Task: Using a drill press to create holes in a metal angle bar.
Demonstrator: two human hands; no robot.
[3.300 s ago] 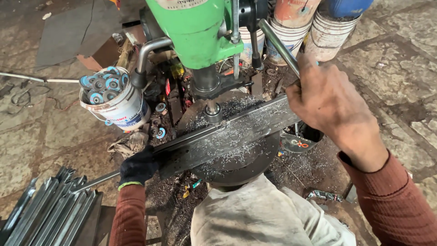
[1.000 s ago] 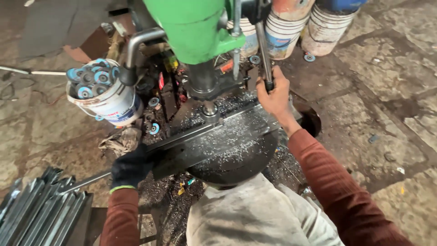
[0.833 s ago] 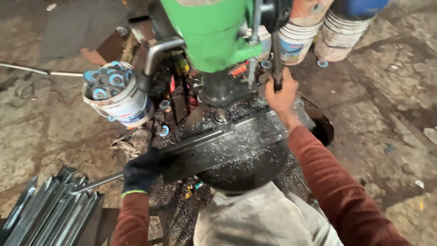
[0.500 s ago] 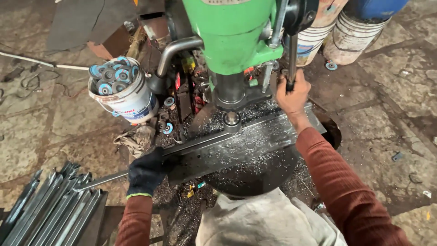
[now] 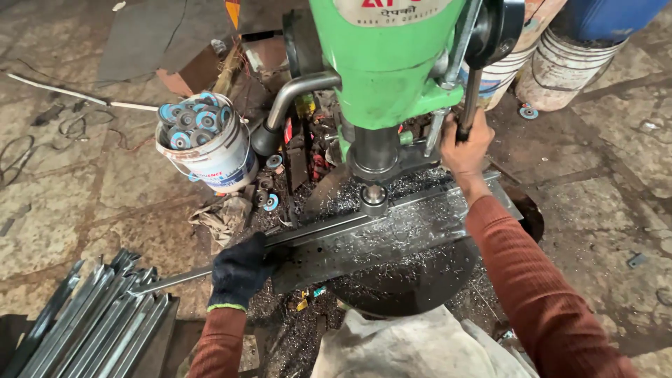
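Fingers of right hand [image 5: 464, 148] clenched round feed lever [image 5: 470, 98] of green drill press [image 5: 389, 63]. Gloved left hand [image 5: 238, 269] grasps near-left end of long steel bar [image 5: 381, 234], lying across round table [image 5: 413, 280] under spindle [image 5: 373, 196], swarf-covered. White bucket [image 5: 210, 150] far left.

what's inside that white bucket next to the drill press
The white bucket is filled to the rim with round blue-and-grey discs. Only the top layer shows; whatever lies beneath them is covered.
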